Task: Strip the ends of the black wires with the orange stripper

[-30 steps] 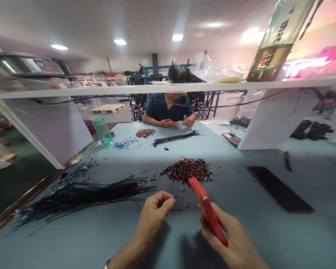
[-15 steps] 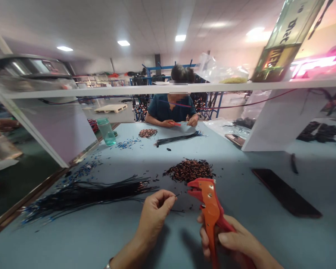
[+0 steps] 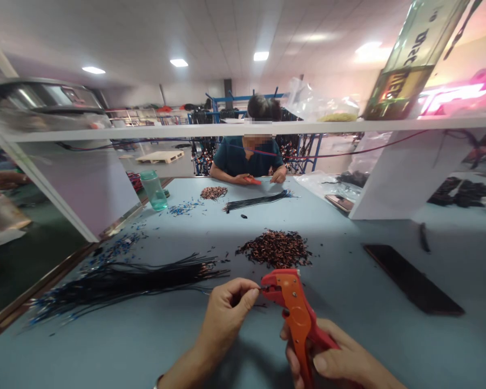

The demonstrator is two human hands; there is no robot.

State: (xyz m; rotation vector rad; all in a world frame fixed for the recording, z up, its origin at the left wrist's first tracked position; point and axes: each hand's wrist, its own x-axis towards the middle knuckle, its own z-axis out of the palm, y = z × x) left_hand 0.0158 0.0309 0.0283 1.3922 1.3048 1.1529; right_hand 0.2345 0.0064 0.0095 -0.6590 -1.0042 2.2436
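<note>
My left hand (image 3: 230,308) pinches a thin black wire between thumb and forefinger; only its tip shows, at the jaws of the tool. In my right hand (image 3: 328,351) is an orange and red wire stripper (image 3: 297,308), its fingers wrapped round the handles. The stripper's jaws point left and meet the wire end just beyond my left fingertips; whether they grip it I cannot tell. To the left lies a bundle of black wires (image 3: 137,283) with blue-tipped far ends. Behind the stripper is a heap of black and copper-coloured bits (image 3: 277,247).
A dark phone (image 3: 413,278) lies at right. Blue scraps (image 3: 121,243) are scattered at left, near a green bottle (image 3: 154,190). Across the table a person (image 3: 249,154) holds a red tool over another wire bundle (image 3: 259,200). A white shelf (image 3: 178,131) spans above.
The wire stripper has moved left and slightly down, bringing its jaws up to the wire end. My left hand has shifted only slightly right and down.
</note>
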